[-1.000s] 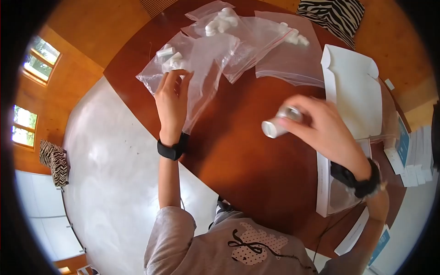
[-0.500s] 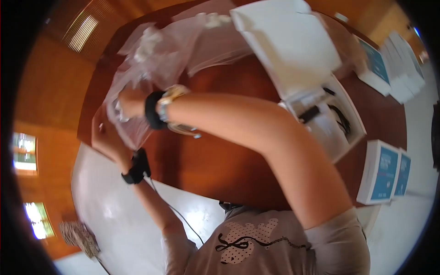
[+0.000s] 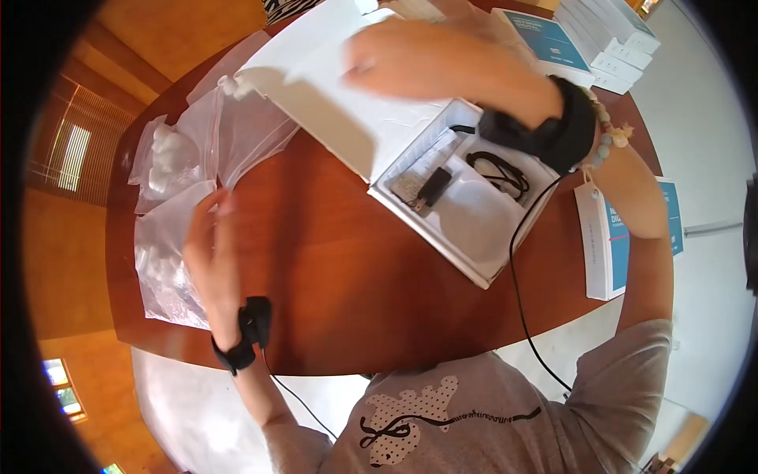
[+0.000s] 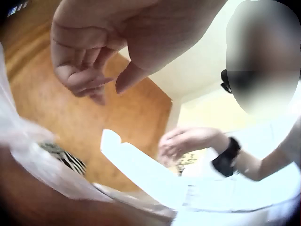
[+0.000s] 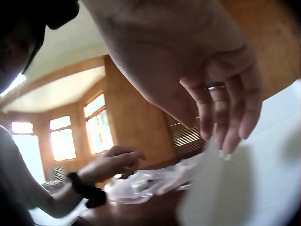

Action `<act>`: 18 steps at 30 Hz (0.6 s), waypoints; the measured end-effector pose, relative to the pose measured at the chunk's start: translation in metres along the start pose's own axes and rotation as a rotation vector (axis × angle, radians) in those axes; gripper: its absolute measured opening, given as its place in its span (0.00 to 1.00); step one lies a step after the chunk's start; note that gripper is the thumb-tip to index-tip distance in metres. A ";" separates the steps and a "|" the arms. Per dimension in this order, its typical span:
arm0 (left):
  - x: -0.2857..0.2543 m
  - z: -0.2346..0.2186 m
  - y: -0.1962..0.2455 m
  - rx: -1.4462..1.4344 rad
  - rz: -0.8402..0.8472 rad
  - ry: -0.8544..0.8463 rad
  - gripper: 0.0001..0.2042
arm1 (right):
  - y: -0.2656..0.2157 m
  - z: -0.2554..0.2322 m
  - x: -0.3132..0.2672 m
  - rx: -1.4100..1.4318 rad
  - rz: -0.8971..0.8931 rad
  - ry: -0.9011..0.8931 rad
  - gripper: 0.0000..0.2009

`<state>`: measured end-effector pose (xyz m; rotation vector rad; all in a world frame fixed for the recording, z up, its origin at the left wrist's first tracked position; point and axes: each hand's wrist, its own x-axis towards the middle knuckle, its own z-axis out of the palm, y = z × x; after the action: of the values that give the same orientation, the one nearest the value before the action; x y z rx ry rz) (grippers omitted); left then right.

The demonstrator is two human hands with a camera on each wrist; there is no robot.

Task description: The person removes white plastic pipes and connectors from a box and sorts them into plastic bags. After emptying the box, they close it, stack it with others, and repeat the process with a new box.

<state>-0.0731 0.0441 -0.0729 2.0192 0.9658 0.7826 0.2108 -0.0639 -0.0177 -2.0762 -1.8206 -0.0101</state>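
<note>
In the head view my left hand (image 3: 213, 257) hangs beside a clear plastic bag (image 3: 170, 268) with whitish pieces in it. The left wrist view shows the fingers (image 4: 77, 77) loosely bent with nothing between them and the thumb. My right hand (image 3: 410, 59), blurred, is over the raised lid (image 3: 316, 87) of an opened white box. Its fingers (image 5: 233, 108) hang loose and hold nothing in the right wrist view. Inside the box (image 3: 430, 237) lie a black adapter (image 3: 434, 186) and a coiled black cable (image 3: 499, 170), set in compartments.
More clear bags (image 3: 170, 158) with white pieces lie at the table's left. Blue-and-white boxes (image 3: 545, 43) stand at the back right, beside stacked white boxes (image 3: 620, 47). Another blue-and-white box (image 3: 604, 245) stands at the right edge. A thin black cable (image 3: 515, 268) trails from my right wrist.
My right hand first held whitish cylinders, reached left to the bag by my left hand, and is now back over the box lid without them. The head view has swung right.
</note>
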 end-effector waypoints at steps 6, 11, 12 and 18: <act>0.039 0.092 0.049 -0.248 -0.163 -0.506 0.31 | 0.094 0.020 -0.022 -0.290 0.254 0.235 0.24; 0.075 0.105 0.057 -0.190 -0.059 -0.416 0.27 | 0.130 0.038 -0.015 -0.507 0.209 0.609 0.31; 0.078 0.107 0.061 -0.200 -0.066 -0.412 0.27 | 0.135 0.035 -0.015 -0.460 0.242 0.541 0.26; 0.120 0.132 0.044 -0.057 -0.042 -0.440 0.15 | 0.125 0.003 -0.023 -0.356 0.266 0.279 0.26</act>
<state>0.1069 0.0762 -0.0828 1.9973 0.7176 0.3150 0.3260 -0.0967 -0.0608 -2.3970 -1.4475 -0.5609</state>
